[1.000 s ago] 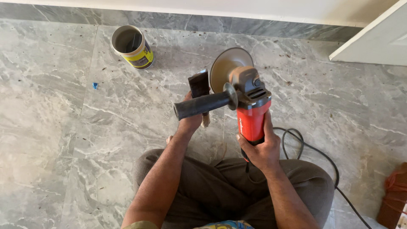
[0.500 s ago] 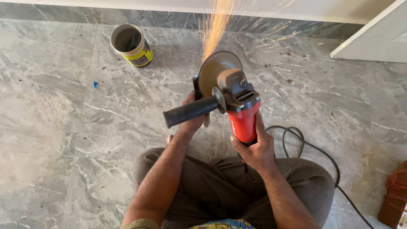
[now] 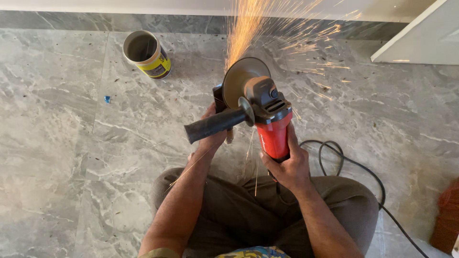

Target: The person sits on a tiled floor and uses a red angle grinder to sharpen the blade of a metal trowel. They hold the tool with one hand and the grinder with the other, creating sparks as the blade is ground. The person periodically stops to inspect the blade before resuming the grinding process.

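The dark metal piece (image 3: 219, 98), stiff and likely hot and sharp-edged, sits against the grinder's disc (image 3: 239, 79), throwing sparks. Left hand (image 3: 213, 131) has fingers clamped on its lower end, away from the disc. Right hand (image 3: 286, 165) wraps the heavy red grinder (image 3: 272, 134) above the floor (image 3: 71, 143).

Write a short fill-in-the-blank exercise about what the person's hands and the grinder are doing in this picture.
1. The right hand grips the grinder's ______ body.
2. The left hand holds a small dark piece against the ______.
3. Orange ______ fly up from the disc.
4. An open can stands on the ______ to the left.

Missing words: red; disc; sparks; floor
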The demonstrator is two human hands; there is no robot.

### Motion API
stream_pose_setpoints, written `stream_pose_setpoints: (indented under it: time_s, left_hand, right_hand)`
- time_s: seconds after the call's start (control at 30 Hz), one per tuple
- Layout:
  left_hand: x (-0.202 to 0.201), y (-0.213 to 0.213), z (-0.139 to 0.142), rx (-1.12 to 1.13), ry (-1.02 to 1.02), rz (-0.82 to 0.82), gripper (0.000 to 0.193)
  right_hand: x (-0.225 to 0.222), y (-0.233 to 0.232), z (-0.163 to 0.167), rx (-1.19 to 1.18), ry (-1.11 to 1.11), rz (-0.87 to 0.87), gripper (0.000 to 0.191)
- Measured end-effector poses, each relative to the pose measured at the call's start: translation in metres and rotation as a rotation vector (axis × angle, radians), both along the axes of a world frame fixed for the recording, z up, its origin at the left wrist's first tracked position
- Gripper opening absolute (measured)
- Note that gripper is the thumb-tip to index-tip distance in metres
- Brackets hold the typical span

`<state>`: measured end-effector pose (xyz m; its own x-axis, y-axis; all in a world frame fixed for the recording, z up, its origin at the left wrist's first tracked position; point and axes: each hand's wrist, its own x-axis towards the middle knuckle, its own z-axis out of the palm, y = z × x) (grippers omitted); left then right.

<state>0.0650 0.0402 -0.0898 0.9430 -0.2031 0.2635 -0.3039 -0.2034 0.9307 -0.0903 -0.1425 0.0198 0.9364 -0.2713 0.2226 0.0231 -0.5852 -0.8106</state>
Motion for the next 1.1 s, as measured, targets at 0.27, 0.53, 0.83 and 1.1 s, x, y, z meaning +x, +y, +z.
stream_pose_setpoints:
  time_s: [0.27, 0.53, 0.83, 1.1]
  left_hand:
    - [0.005, 0.009, 0.000, -0.085, 0.023, -0.051, 0.023]
    - [0.019, 0.019, 0.019, -0.446, 0.266, -0.090, 0.020]
    - [0.087, 0.097, 0.032, -0.291, 0.377, 0.114, 0.034]
    - [0.241, 0.220, 0.076, 1.142, -0.121, 0.236, 0.034]
  right_hand:
    - [-0.002, -0.008, -0.009, -0.044, -0.063, -0.085, 0.097]
    - [-0.002, -0.025, -0.015, 0.074, -0.114, -0.132, 0.099]
    - [0.009, -0.024, -0.021, 0.308, -0.159, -0.094, 0.098]
    - [0.010, -0.024, -0.024, 0.336, 0.000, -0.160, 0.096]
